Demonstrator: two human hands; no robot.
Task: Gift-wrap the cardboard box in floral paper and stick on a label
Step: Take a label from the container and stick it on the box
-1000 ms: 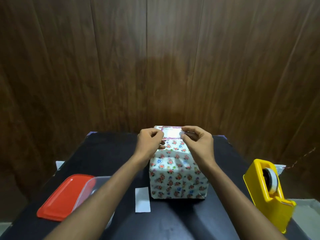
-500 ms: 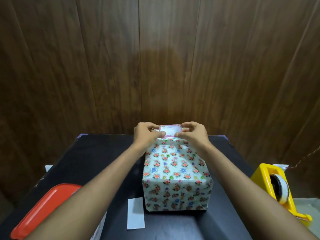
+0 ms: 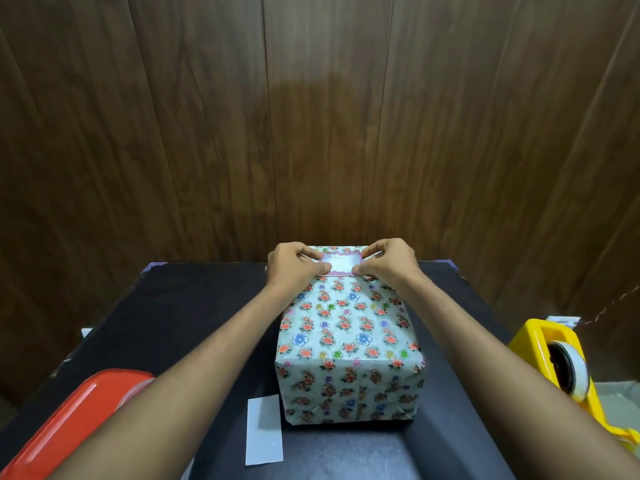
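The box (image 3: pixel 349 337), fully covered in white floral paper, stands in the middle of the black table (image 3: pixel 194 313). A small white label with a pink border (image 3: pixel 341 263) lies over the far end of the box's top. My left hand (image 3: pixel 294 263) pinches the label's left edge between thumb and fingers. My right hand (image 3: pixel 388 259) pinches its right edge the same way. Both forearms reach out along the sides of the box.
A yellow tape dispenser (image 3: pixel 561 368) stands at the right edge of the table. A clear container with a red lid (image 3: pixel 69 417) sits at the near left. A white paper strip (image 3: pixel 264 429) lies on the table in front of the box's left corner. A wooden wall (image 3: pixel 311 116) rises behind.
The view has tilted down and closer, so more of the box's top shows. Both hands stay on the label at the far end, which now sits lower against the paper.
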